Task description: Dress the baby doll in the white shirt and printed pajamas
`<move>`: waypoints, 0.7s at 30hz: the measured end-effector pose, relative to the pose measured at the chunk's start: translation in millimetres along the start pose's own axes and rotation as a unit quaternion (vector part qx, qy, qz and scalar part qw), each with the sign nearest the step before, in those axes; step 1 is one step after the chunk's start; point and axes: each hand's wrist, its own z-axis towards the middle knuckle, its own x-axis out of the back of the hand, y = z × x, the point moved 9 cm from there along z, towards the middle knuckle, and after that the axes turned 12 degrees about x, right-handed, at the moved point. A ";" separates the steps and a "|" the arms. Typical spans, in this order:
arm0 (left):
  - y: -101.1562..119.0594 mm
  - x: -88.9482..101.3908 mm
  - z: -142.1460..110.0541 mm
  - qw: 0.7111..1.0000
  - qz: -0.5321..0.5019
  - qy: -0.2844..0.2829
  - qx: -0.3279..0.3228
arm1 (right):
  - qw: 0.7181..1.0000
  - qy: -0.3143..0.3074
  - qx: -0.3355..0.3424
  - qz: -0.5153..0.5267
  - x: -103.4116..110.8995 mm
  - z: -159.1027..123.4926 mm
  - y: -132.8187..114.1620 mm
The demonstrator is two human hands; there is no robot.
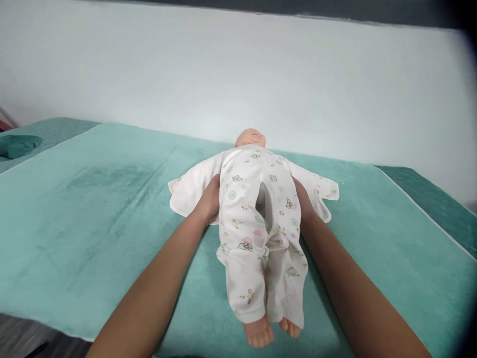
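Observation:
A baby doll (248, 194) lies on its back on the green bed cover, its head (250, 136) toward the wall and its bare feet (259, 333) toward me. It wears white printed trousers (244, 278) with an opening at the crotch, pulled high over the torso. Under them a white printed shirt (194, 184) spreads out at both sides. My left hand (212, 199) is closed around one side of the doll's waist. Against the opposite side, my right hand (303, 201) grips it too. The doll and clothing hide most of my fingers.
The green cover (93, 223) stretches across the bed, with creases and darker patches at the left. A white wall (223, 74) rises right behind the doll's head. Dark floor (22, 333) shows past the bed's near left edge.

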 end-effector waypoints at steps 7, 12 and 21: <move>-12.0 5.1 9.4 1.000 -0.020 -0.001 -0.002 | 0.998 0.062 -0.003 0.011 13.0 -2.7 16.6; -15.2 25.0 -25.3 0.994 0.009 0.100 -0.041 | 0.994 0.056 0.093 -0.020 13.8 -34.2 -5.9; -53.2 14.8 -195.8 0.986 0.104 0.066 -0.110 | 0.985 -0.027 0.140 -0.099 7.4 -207.5 -44.4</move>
